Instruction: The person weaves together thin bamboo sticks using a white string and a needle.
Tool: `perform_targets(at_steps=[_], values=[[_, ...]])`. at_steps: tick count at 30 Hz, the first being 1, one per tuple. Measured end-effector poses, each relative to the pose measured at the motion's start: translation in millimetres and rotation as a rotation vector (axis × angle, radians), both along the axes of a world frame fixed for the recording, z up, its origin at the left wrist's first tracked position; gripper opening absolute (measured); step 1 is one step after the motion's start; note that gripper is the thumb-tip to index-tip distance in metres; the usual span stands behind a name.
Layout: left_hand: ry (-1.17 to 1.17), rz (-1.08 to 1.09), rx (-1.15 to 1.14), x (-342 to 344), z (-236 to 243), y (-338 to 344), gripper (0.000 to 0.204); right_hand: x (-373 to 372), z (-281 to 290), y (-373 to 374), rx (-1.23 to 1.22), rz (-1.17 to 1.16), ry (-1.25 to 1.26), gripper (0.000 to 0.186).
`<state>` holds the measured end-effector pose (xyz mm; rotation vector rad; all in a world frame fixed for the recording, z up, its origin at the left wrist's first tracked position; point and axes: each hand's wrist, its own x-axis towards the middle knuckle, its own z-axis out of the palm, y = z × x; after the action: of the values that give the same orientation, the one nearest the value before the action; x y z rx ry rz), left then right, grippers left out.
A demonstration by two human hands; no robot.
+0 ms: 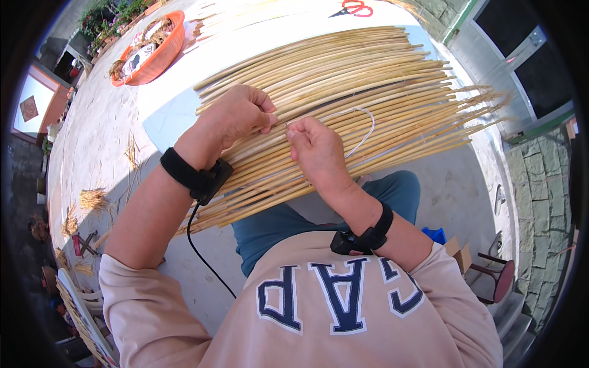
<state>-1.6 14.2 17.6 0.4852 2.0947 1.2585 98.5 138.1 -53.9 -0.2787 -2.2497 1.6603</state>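
Observation:
Pale yellow reed stalks (392,92) lie side by side in a wide mat, slanting up to the right. Over the mat's left part, my left hand (242,113) is closed in a pinch at one stalk; what lies between its fingertips is hidden. Close beside it, my right hand (316,147) pinches a thin needle (286,124) whose tip points toward the left fingertips. A white cord (372,126) loops over the stalks to the right of that hand. Feathery seed heads (485,98) remain on several stalks at the right end.
The mat rests on a pale table (169,126) and overhangs its near edge above my knees. Red-handled scissors (353,8) lie at the far side. An orange basket (162,55) stands far left. A dark red stool (500,279) is at the right; straw bundles (93,199) litter the left floor.

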Motion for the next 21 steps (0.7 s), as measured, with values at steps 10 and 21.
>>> perform_targets(at_steps=[10,21], values=[[0.024,0.019,-0.128,12.9,10.1,-1.5,0.009,2.5,10.7,12.2,-0.174,0.202,-0.108,0.009],[0.119,0.039,-0.111,9.6,-6.3,-5.7,0.008,5.4,29.7,10.2,-0.136,0.191,-0.285,0.009]])
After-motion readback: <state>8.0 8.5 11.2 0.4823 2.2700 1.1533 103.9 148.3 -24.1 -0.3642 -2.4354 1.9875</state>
